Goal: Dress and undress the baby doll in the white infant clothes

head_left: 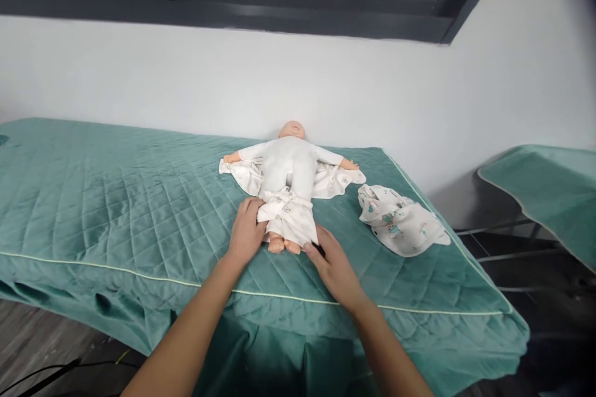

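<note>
A baby doll (pixel 289 158) with a white cloth body lies on its back on the green quilted bed cover (pixel 153 198), head by the wall, arms spread. Patterned white baby pants (pixel 289 214) are bunched around its lower legs, with the bare feet (pixel 284 244) showing below. My left hand (pixel 248 226) is closed on the left edge of the pants. At the lower right hem, my right hand (pixel 333 263) pinches the pants between thumb and fingers. A patterned baby top (pixel 333 180) lies spread open beneath the doll's torso and arms.
A crumpled patterned baby garment (pixel 404 223) rests on the bed to the right. Behind the bed stands a white wall (pixel 186 80) under a dark window frame (pixel 298 15). Another green-covered surface (pixel 549 189) is at the far right. A cable (pixel 93 364) runs along the floor, lower left.
</note>
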`<state>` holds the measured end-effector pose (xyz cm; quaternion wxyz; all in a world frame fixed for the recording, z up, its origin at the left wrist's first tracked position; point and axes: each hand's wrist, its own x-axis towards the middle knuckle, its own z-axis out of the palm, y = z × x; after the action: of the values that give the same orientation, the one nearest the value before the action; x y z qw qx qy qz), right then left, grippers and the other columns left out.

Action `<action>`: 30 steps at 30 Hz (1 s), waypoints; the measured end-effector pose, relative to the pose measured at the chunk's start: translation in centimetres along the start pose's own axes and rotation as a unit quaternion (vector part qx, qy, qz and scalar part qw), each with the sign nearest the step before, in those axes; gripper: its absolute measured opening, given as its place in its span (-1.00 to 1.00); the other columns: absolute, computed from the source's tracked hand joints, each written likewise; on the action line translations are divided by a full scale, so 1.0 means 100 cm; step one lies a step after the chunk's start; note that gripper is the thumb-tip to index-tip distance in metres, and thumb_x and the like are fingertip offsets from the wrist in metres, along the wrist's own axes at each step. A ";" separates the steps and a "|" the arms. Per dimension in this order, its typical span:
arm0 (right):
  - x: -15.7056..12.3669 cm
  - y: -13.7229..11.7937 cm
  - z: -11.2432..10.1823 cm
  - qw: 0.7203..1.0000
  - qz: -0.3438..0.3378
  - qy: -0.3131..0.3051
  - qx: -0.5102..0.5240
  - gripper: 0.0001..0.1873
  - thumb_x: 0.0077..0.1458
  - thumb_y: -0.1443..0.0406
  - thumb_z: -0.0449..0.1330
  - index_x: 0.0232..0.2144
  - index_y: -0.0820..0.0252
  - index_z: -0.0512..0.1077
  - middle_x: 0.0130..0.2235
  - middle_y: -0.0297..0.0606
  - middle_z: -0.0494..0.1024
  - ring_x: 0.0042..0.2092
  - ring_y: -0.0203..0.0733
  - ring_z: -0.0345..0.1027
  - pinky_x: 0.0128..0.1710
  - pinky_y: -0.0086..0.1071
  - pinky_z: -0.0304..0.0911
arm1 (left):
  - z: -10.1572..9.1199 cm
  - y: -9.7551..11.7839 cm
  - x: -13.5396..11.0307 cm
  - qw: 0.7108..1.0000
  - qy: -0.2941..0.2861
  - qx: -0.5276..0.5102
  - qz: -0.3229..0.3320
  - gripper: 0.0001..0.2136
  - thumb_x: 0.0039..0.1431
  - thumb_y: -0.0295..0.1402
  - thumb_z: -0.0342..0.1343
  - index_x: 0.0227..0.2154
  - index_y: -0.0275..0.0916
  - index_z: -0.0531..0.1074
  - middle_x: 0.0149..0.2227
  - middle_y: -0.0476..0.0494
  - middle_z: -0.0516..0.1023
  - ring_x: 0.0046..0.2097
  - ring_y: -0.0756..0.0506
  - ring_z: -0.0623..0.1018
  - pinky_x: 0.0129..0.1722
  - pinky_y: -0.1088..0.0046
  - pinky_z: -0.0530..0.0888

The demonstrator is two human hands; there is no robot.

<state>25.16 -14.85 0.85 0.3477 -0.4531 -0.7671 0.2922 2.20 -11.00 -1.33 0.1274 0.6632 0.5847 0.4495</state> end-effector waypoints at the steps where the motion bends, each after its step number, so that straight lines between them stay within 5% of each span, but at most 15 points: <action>1: 0.002 -0.002 0.000 1.000 -0.002 -0.012 -0.010 -0.40 0.25 0.05 0.18 0.28 0.04 0.27 0.27 -0.16 0.39 0.30 0.04 0.20 0.29 -0.01 0.11 | -0.002 0.002 0.000 1.000 -0.002 0.005 0.008 -0.77 0.17 -0.49 -0.02 -0.13 -0.24 0.41 0.00 -0.24 0.42 0.09 -0.21 0.39 0.16 0.18 0.35; 4: 0.006 -0.004 0.004 0.998 0.012 -0.011 -0.055 -0.21 0.05 0.06 0.37 0.27 0.06 0.23 0.26 -0.11 0.39 0.28 0.13 0.21 0.25 0.05 0.13 | -0.010 0.007 -0.009 0.999 -0.029 -0.011 0.030 -0.87 0.25 -0.43 -0.04 -0.22 -0.24 0.40 0.00 -0.24 0.39 0.08 -0.21 0.37 0.15 0.19 0.34; 10: 0.005 -0.002 0.014 0.994 0.009 0.022 -0.103 -0.35 0.09 0.00 0.33 0.14 0.11 0.31 0.17 -0.05 0.44 0.21 0.16 0.28 0.15 0.05 0.19 | -0.025 0.014 -0.044 0.995 -0.086 -0.058 0.011 -0.84 0.33 -0.25 0.01 -0.15 -0.19 0.39 0.00 -0.20 0.38 0.07 -0.17 0.38 0.13 0.21 0.37; 15: 0.010 -0.003 0.010 0.988 0.003 0.054 -0.144 -0.59 0.09 -0.04 0.31 -0.24 0.14 0.39 -0.17 -0.16 0.51 -0.06 0.05 0.35 -0.15 -0.18 0.28 | -0.025 0.018 -0.045 0.993 -0.115 -0.026 0.031 -0.39 -0.03 -0.13 0.40 0.04 -0.20 0.31 0.09 -0.24 0.33 0.14 -0.24 0.35 0.16 0.18 0.36; 21: 0.016 -0.030 -0.006 0.992 0.011 0.001 -0.123 -0.56 0.22 -0.01 0.18 -0.53 0.13 0.24 -0.48 -0.41 0.32 -0.37 -0.24 0.21 -0.37 -0.36 0.06 | -0.031 0.038 -0.032 0.991 -0.125 0.055 -0.003 -0.68 0.10 -0.12 0.28 -0.30 -0.21 0.33 -0.22 -0.12 0.46 -0.11 -0.20 0.45 -0.14 0.28 0.38; 30: -0.013 -0.065 -0.046 0.990 0.101 -0.062 0.075 -0.65 0.05 0.14 0.27 -0.57 0.14 0.22 -0.53 -0.48 0.24 -0.44 -0.32 0.10 -0.43 -0.41 -0.01 | -0.093 0.076 -0.048 0.967 -0.231 -0.046 -0.094 -0.81 0.09 -0.27 0.14 -0.47 -0.19 0.24 -0.42 0.04 0.40 -0.35 -0.06 0.40 -0.40 0.45 0.24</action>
<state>26.10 -18.16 8.19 0.3015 -0.4817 -0.7133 0.4101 0.70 -20.79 7.05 0.3311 0.6845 0.5781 0.2962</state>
